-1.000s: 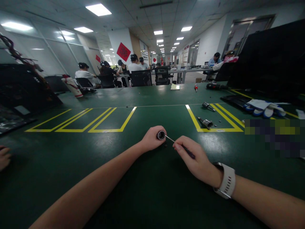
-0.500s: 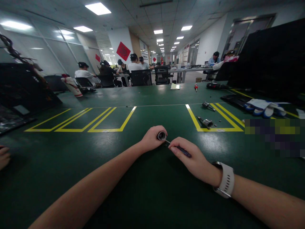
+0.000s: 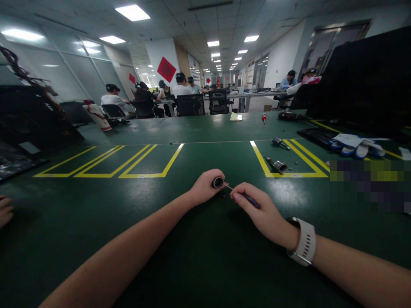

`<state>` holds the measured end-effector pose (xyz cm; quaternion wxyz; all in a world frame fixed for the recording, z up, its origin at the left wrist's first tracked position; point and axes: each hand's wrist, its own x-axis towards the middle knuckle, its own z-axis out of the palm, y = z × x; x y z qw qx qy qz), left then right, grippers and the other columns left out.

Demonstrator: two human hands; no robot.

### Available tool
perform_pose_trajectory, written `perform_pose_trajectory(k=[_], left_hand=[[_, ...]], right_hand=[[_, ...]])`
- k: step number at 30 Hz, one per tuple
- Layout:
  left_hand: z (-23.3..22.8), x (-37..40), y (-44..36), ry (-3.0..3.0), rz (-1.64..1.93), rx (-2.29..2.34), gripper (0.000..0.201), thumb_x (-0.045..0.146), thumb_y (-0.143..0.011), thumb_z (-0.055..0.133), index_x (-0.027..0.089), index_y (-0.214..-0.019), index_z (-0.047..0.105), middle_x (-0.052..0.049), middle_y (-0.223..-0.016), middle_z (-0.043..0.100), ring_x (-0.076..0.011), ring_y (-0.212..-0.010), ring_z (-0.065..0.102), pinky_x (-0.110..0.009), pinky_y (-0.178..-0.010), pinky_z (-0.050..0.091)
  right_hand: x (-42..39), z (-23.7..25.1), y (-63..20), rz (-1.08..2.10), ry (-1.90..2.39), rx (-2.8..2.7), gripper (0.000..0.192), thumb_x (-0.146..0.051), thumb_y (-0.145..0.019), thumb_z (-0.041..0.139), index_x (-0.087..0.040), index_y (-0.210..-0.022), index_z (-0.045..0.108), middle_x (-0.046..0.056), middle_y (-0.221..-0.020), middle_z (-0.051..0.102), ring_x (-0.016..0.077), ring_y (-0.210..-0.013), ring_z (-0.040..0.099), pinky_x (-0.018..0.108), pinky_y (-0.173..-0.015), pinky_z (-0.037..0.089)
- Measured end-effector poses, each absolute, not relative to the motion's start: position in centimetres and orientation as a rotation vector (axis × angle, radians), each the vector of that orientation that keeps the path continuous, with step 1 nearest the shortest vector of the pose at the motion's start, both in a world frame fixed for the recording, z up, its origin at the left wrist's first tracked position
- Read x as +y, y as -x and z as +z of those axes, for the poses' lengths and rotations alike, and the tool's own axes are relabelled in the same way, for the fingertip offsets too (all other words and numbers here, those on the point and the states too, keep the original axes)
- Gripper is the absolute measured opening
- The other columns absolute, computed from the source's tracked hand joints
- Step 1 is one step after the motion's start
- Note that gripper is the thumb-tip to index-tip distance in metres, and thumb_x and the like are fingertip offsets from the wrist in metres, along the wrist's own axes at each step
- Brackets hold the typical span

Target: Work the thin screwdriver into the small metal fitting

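1. Surface: a dark green matte bench top (image 3: 205, 256) marked with yellow tape rectangles (image 3: 128, 164) fills the lower frame; a lit open office with seated people occupies the upper centre.
2. Left hand (image 3: 203, 188), centre frame: fingers clenched around a small dark metal cylinder with open round end (image 3: 217, 182), held just above the bench.
3. Right hand (image 3: 261, 211): fingers pinch a thin dark-handled metal pick tool (image 3: 244, 196); its tip touches the cylinder's rim.
4. Two loose metal cylindrical parts (image 3: 278, 164) lie right of centre, well apart.

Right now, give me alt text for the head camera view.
The left hand grips a small metal cylinder while the right hand pokes a thin tool into its end, over a green table with yellow lines.
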<state>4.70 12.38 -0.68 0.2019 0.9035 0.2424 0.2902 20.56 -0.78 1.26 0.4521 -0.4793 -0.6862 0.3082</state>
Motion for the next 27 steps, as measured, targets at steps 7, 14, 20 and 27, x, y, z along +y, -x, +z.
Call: perform_pose_trajectory(k=[7, 14, 20, 27], left_hand=[[-0.4, 12.1, -4.7, -2.604, 0.772, 0.697, 0.018, 0.029, -0.075, 0.061, 0.016, -0.068, 0.052, 0.002, -0.067, 0.053, -0.0112, -0.064, 0.049, -0.025, -0.063, 0.038], [-0.5, 12.1, -4.7, -2.573, 0.786, 0.707, 0.017, 0.028, -0.075, 0.061, 0.016, -0.068, 0.051, 0.003, -0.066, 0.051, -0.0108, -0.062, 0.047, -0.024, -0.06, 0.037], [-0.7, 12.4, -4.6, -2.526, 0.844, 0.681, 0.018, 0.027, -0.075, 0.06, 0.016, -0.067, 0.049, 0.003, -0.067, 0.049, -0.0109, -0.063, 0.046, -0.023, -0.059, 0.037], [-0.5, 12.2, -4.6, -2.47, 0.838, 0.665, 0.018, 0.029, -0.076, 0.059, 0.016, -0.067, 0.049, 0.002, -0.067, 0.05, -0.0114, -0.064, 0.048, -0.024, -0.06, 0.038]], right_hand=[[-0.6, 1.2, -21.0, 0.854, 1.118, -1.693, 0.015, -0.027, -0.089, 0.045, -0.02, -0.087, 0.059, 0.002, -0.083, 0.057, 0.0157, -0.077, 0.053, 0.03, -0.07, 0.042], [-0.2, 0.7, -21.2, 0.914, 1.134, -1.573, 0.019, -0.029, -0.087, 0.045, -0.019, -0.077, 0.059, 0.002, -0.075, 0.056, 0.016, -0.072, 0.052, 0.031, -0.066, 0.041], [-0.2, 0.9, -20.9, 1.065, 1.082, -1.418, 0.018, -0.03, -0.085, 0.049, -0.019, -0.079, 0.06, 0.003, -0.078, 0.058, 0.0159, -0.073, 0.052, 0.03, -0.065, 0.041], [0.6, 0.7, -21.2, 1.403, 0.901, -1.005, 0.015, -0.028, -0.083, 0.052, -0.018, -0.078, 0.062, 0.003, -0.078, 0.058, 0.0139, -0.07, 0.051, 0.029, -0.064, 0.04]])
